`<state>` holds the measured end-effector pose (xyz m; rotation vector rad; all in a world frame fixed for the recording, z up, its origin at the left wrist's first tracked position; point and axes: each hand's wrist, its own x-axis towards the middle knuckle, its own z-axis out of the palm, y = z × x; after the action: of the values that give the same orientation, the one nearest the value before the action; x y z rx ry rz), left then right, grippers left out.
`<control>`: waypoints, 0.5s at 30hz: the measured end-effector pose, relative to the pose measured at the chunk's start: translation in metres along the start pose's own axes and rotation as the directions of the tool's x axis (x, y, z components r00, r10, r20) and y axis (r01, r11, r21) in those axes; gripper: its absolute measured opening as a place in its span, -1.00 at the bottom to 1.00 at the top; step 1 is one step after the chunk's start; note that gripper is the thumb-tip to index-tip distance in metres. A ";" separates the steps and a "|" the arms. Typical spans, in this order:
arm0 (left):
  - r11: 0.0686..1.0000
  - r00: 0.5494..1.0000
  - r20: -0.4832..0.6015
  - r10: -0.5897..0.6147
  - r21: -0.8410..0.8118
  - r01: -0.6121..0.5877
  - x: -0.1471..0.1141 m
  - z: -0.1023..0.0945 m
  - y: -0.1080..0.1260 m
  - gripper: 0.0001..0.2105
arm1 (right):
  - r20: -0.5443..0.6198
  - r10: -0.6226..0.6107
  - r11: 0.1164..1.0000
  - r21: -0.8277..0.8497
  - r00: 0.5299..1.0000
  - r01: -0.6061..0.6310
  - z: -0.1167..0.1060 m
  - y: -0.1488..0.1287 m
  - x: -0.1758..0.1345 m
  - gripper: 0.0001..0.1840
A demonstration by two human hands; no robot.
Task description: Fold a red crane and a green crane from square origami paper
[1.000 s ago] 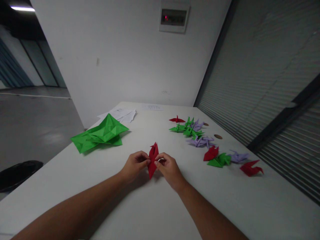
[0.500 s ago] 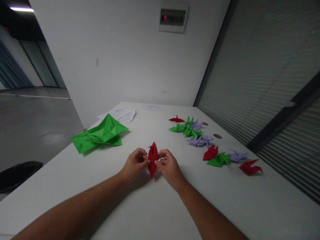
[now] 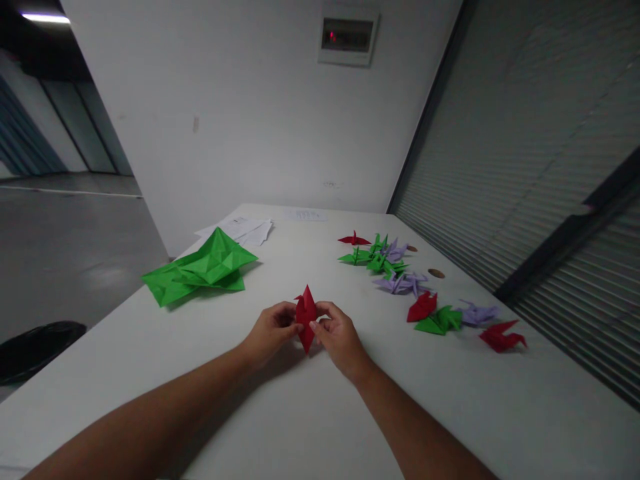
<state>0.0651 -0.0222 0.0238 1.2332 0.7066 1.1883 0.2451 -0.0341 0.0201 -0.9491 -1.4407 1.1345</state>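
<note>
A red folded paper is held up between two hands, at the middle of the white table. Its left side is pinched by the thumb and fingers of the left hand, and its right side is pinched the same way by the right hand. On both hands the fingers are bent and nearly closed, with just the paper caught in them. One tip is pointed up and one down; whether the table is touched by the low tip cannot be told. Big green paper is laid to the left. Small paper birds in red, green and purple are spread along the right.
</note>
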 end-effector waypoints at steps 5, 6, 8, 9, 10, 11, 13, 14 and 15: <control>0.999 0.999 -0.003 -0.034 0.027 0.034 0.000 0.001 0.000 -0.66 | -0.024 0.028 0.999 -0.017 0.999 -0.028 0.000 -0.002 0.000 -0.68; 0.999 0.999 -0.005 -0.039 0.033 0.040 0.000 0.001 0.000 -0.66 | -0.025 0.036 0.999 -0.024 0.999 -0.036 0.000 -0.003 0.000 -0.68; 0.998 0.999 -0.005 -0.039 0.041 0.039 0.000 0.001 -0.001 -0.66 | -0.026 0.050 0.998 -0.044 0.998 -0.052 0.000 -0.002 -0.001 -0.68; 0.999 0.999 -0.006 -0.033 0.042 0.033 0.000 0.001 -0.001 -0.67 | -0.029 0.053 0.997 -0.055 0.998 -0.054 -0.001 -0.002 0.000 -0.68; 0.999 1.000 -0.009 -0.025 0.043 0.025 0.000 0.001 -0.001 -0.68 | -0.033 0.048 0.997 -0.067 0.998 -0.050 -0.001 -0.002 0.000 -0.69; 0.999 1.000 -0.016 -0.015 0.044 0.016 0.000 0.001 -0.002 -0.69 | -0.037 0.037 0.996 -0.081 0.999 -0.040 -0.002 -0.001 0.000 -0.70; 0.999 0.999 -0.035 0.001 0.051 0.001 0.001 0.001 -0.002 -0.70 | -0.044 -0.010 0.992 -0.125 0.999 0.004 -0.003 0.000 0.001 -0.75; 0.998 0.999 -0.046 0.004 0.058 -0.001 0.001 0.000 -0.002 -0.71 | -0.046 -0.040 0.988 -0.151 0.998 0.033 -0.004 0.001 0.002 -0.79; 0.998 0.998 -0.057 0.002 0.068 0.002 0.001 0.000 -0.002 -0.72 | -0.048 -0.070 0.982 -0.177 0.996 0.061 -0.004 0.001 0.002 -0.83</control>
<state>0.0661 -0.0213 0.0223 1.2591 0.7956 1.2119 0.2490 -0.0307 0.0196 -1.0391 -1.5353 0.9379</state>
